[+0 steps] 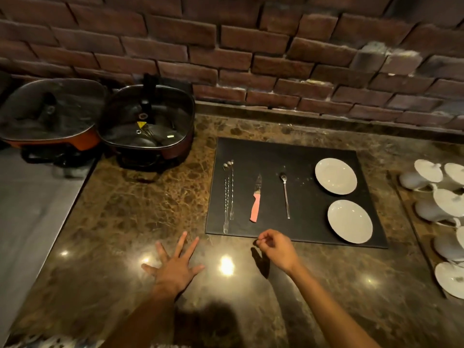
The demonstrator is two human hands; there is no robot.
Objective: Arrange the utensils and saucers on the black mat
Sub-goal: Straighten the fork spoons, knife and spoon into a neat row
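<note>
The black mat (298,151) lies on the brown marble counter. On its left side rest two long twisted bar spoons (229,197) side by side, then a pink-handled knife (256,200) and a small metal spoon (285,194), all pointing away from me. Two white saucers sit on the mat's right side, one far (335,176) and one near (349,221). My left hand (174,264) lies flat on the counter with fingers spread, left of the mat's near edge. My right hand (273,246) hovers at the mat's near edge, fingers loosely curled with nothing visible in them.
Two lidded electric pans (148,124) stand at the back left by the brick wall. White teapots and cups (442,197) crowd a wooden tray at the right edge. The counter drops off to the left to a grey surface (32,209).
</note>
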